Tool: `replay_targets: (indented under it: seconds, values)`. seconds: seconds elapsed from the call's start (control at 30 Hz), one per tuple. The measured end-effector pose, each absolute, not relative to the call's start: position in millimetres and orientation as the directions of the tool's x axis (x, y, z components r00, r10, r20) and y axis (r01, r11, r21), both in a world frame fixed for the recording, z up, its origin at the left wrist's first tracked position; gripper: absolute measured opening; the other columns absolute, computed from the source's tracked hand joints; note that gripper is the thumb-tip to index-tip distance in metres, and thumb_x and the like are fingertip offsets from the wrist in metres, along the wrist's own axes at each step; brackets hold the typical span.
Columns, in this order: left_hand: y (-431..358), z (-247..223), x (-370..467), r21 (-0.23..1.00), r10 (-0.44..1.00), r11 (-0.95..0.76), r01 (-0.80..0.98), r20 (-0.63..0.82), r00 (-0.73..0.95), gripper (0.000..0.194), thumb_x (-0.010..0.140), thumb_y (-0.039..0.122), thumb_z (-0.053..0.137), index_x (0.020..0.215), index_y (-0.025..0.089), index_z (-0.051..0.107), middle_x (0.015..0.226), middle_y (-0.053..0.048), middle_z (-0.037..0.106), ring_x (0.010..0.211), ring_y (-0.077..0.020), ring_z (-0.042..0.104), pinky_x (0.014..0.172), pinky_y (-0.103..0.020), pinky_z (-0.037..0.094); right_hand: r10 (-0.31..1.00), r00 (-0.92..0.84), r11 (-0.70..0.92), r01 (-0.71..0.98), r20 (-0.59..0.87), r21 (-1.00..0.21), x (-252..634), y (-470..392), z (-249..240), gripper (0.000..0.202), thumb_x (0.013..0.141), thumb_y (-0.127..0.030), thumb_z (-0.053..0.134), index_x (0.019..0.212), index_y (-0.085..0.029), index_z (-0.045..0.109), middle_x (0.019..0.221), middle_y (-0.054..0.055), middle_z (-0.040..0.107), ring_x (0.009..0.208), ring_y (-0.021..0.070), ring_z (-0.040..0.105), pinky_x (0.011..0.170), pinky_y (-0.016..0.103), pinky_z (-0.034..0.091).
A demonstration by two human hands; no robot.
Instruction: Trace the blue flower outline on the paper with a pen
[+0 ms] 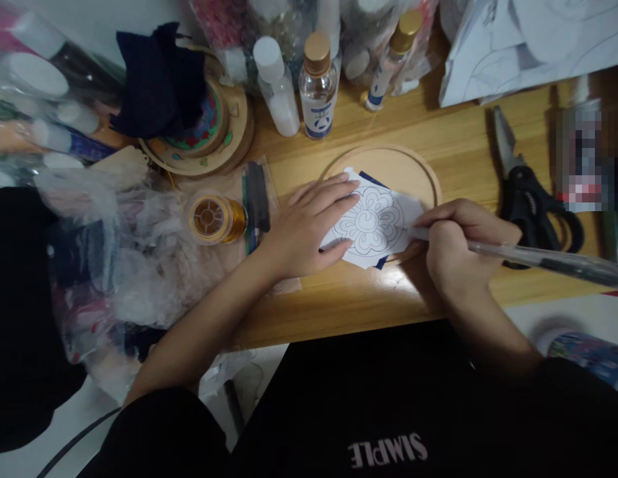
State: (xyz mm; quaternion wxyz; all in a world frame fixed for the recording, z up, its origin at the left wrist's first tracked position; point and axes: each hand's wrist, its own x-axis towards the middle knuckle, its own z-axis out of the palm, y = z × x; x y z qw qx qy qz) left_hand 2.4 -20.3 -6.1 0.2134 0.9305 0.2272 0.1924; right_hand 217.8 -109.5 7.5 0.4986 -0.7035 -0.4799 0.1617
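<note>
From here, the white paper sheet with the printed flower outline (pixel 367 220) looks light and thin, easy to crease, lying over dark blue cloth (pixel 381 263) on the round pale wooden board (pixel 413 163). The left hand (pixel 316 232) lies spread, fingers apart, pressing its left side; the right hand (pixel 461 249) grips a clear slender pen (pixel 532 256), probably rigid, best pinched low near its tip.
</note>
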Motion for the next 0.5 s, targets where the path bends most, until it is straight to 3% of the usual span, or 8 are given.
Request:
replay_targets:
  seconds: [0.37, 0.5]
  values:
    - [-19.9, -5.4, 2.5, 0.535, 0.51, -0.779, 0.327, 0.235, 0.828, 0.055, 0.09, 0.028, 0.065, 0.142, 0.018, 0.05, 0.152, -0.016, 0.055, 0.148, -0.0323, 0.047, 0.119, -0.054, 0.039, 0.839, 0.491, -0.075, 0.535, 0.237, -0.842, 218.2, -109.4, 6.2, 0.022, 0.069, -0.014, 0.054, 0.062, -0.027, 0.07, 0.052, -0.004, 0.063, 0.048, 0.0156, 0.058, 0.05, 0.03, 0.044]
    - [-19.5, -5.6, 2.5, 0.512, 0.494, -0.8, 0.313, 0.265, 0.828, 0.054, 0.09, 0.028, 0.065, 0.14, 0.013, 0.053, 0.15, -0.018, 0.057, 0.146, -0.0326, 0.049, 0.118, -0.051, 0.041, 0.844, 0.48, -0.059, 0.527, 0.239, -0.848, 219.1, -110.2, 6.5, 0.023, 0.069, -0.013, 0.053, 0.061, -0.027, 0.07, 0.052, -0.004, 0.062, 0.048, 0.0152, 0.057, 0.05, 0.03, 0.043]
